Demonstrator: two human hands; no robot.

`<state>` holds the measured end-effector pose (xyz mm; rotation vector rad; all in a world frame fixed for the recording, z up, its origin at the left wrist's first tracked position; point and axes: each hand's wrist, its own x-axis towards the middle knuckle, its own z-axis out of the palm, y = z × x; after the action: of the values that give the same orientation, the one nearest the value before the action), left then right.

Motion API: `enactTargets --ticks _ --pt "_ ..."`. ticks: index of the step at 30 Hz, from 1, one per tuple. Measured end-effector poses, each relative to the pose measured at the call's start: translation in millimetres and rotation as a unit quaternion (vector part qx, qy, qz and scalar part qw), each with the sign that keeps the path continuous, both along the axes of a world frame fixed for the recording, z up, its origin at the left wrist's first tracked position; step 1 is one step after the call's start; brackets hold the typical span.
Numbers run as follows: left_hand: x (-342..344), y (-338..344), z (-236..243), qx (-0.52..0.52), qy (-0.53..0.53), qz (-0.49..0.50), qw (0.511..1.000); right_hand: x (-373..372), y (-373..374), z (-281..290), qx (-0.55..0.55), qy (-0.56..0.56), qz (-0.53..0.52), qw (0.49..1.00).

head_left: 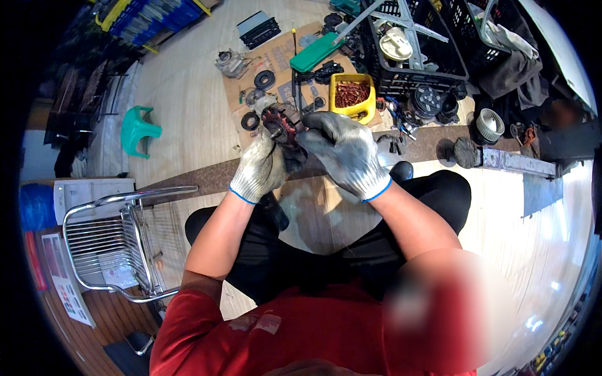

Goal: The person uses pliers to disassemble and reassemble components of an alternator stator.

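Note:
Both of my hands wear grey-coated white work gloves with blue cuffs and meet over the floor in front of me. My left hand (258, 164) is closed round the lower left side of a round motor part (280, 122), dark with reddish windings round its rim. From the right, my right hand (348, 147) grips the part's edge with bent fingers; its fingertips are partly hidden. Just beyond lie black rings (249, 121) and a larger black ring (264, 79) on flattened cardboard (271, 55). A yellow cut-open jug (371, 103) holds many small reddish-brown pieces.
A green case (316, 52) lies on the cardboard near a metal housing (232, 64). Black crates (420, 78) stand far right, by pulleys (426, 101) and a white blower wheel (490, 125). At left are a green stool (139, 131) and a metal-framed chair (103, 241).

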<state>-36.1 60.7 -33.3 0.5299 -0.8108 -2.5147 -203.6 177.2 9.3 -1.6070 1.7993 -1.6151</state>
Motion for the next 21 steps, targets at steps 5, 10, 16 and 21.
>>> enactTargets --ticks 5,10,16,21 --pt "-7.1 1.0 7.4 0.003 -0.022 0.022 0.999 0.9 -3.6 -3.0 0.049 -0.011 -0.017 0.999" --pt "-3.7 -4.2 -2.6 0.009 0.009 0.001 1.0 3.5 -4.7 -6.5 0.083 -0.071 -0.045 0.993" --pt "-21.1 10.9 18.9 0.01 -0.033 0.08 0.996 -10.2 -8.0 -19.0 0.093 -0.047 -0.064 0.992" --pt "-7.9 3.3 10.3 0.015 -0.029 0.04 0.999 -9.3 -9.2 -25.0 0.079 0.006 -0.039 0.996"
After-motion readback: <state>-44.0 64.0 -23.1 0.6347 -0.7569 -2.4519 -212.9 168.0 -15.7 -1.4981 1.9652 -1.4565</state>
